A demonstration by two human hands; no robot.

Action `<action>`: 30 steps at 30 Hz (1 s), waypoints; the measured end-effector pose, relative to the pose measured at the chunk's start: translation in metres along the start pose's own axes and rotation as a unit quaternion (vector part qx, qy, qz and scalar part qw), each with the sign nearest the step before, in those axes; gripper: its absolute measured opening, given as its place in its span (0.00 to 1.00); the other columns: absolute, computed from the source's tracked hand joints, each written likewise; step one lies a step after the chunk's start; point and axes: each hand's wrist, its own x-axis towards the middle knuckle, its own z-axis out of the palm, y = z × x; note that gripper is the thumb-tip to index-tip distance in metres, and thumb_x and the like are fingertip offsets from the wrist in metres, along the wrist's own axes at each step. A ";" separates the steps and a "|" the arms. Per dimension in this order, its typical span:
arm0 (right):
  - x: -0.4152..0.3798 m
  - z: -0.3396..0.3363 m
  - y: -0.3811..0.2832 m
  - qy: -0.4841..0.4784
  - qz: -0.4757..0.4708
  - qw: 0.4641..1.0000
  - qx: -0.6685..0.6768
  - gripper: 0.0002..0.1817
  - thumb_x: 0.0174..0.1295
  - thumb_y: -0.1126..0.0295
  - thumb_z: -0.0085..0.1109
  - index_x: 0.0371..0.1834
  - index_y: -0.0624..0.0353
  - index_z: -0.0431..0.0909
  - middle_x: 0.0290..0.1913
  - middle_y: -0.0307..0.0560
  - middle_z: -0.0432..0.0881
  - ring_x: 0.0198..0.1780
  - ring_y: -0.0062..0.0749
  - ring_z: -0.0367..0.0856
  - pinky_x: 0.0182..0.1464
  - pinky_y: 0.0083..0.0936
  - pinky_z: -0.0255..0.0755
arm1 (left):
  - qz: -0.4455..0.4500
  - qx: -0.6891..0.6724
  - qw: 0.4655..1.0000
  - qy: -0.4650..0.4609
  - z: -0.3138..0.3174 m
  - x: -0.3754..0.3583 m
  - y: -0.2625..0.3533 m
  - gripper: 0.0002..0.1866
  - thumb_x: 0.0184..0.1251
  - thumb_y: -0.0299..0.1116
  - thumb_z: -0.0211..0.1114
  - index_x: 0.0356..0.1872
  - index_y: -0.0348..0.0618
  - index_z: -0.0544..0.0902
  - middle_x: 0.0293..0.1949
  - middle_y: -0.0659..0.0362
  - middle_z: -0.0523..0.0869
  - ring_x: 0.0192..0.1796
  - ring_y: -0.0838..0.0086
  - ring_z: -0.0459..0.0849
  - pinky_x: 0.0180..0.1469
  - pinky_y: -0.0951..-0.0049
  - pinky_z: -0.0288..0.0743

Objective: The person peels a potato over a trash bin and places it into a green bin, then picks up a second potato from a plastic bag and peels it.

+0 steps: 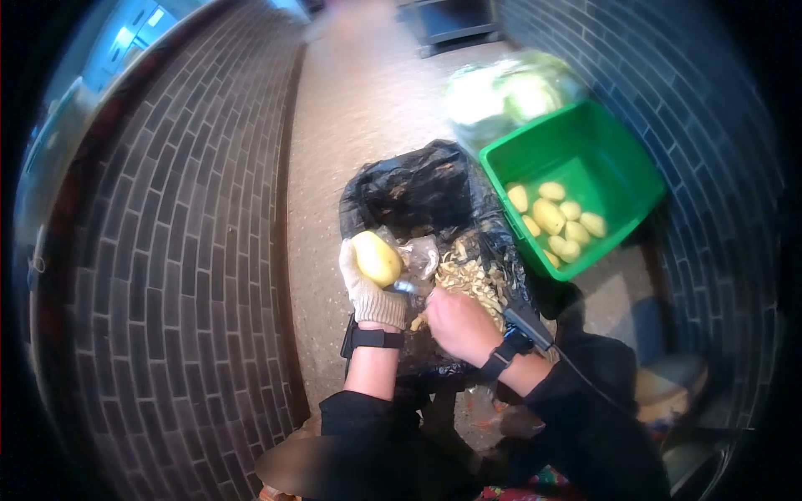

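My left hand (365, 280), in a pale knitted glove, is closed round a peeled yellow potato (378, 259). Just to its right, my bare right hand (459, 321) makes a fist on a peeler (409, 286), whose blurred light-coloured head points at the potato's lower side. The peeler's handle is hidden in my fingers. Both hands are over a bin lined with a black plastic bag (409, 171). Inside the bag lie a heap of potato peelings (474, 280) and a piece of clear plastic (420, 255).
A green tub (622, 179) with several peeled potatoes (549, 217) stands right of the bin. Behind it is a clear bag of pale green cabbage (526, 92). Brick walls (192, 209) run along both sides of the speckled floor (334, 108). A dark cart-like object (451, 21) stands far ahead.
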 end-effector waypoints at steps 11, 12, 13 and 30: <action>0.012 -0.002 -0.003 0.051 0.030 0.995 -0.082 0.12 0.71 0.66 0.48 0.36 0.66 0.74 0.25 0.64 0.82 0.30 0.59 0.84 0.35 0.50 0.78 | -0.047 0.066 0.996 -0.031 -0.001 -0.023 -0.028 0.22 0.68 0.56 0.64 0.47 0.47 0.81 0.41 0.58 0.86 0.42 0.67 0.85 0.48 0.65 0.81; 0.010 -0.003 -0.007 0.041 0.029 0.995 -0.087 0.12 0.70 0.67 0.50 0.36 0.67 0.74 0.24 0.63 0.82 0.29 0.58 0.85 0.34 0.49 0.80 | -0.060 0.028 0.998 -0.006 0.004 -0.026 -0.027 0.22 0.67 0.56 0.64 0.46 0.47 0.81 0.40 0.58 0.85 0.42 0.67 0.84 0.48 0.65 0.81; 0.008 0.002 -0.006 0.042 0.027 0.995 -0.087 0.12 0.70 0.67 0.50 0.36 0.67 0.74 0.24 0.63 0.82 0.29 0.58 0.85 0.34 0.49 0.80 | -0.073 -0.011 0.997 0.019 0.006 -0.027 -0.024 0.23 0.66 0.57 0.65 0.46 0.48 0.80 0.40 0.58 0.85 0.41 0.67 0.84 0.47 0.65 0.81; -0.003 -0.010 0.005 -0.022 -0.006 1.000 0.016 0.13 0.69 0.67 0.47 0.33 0.63 0.77 0.27 0.64 0.83 0.30 0.58 0.84 0.34 0.49 0.78 | -0.105 0.025 0.992 -0.068 -0.006 -0.010 0.003 0.31 0.62 0.64 0.62 0.47 0.45 0.79 0.40 0.54 0.85 0.35 0.59 0.85 0.36 0.59 0.83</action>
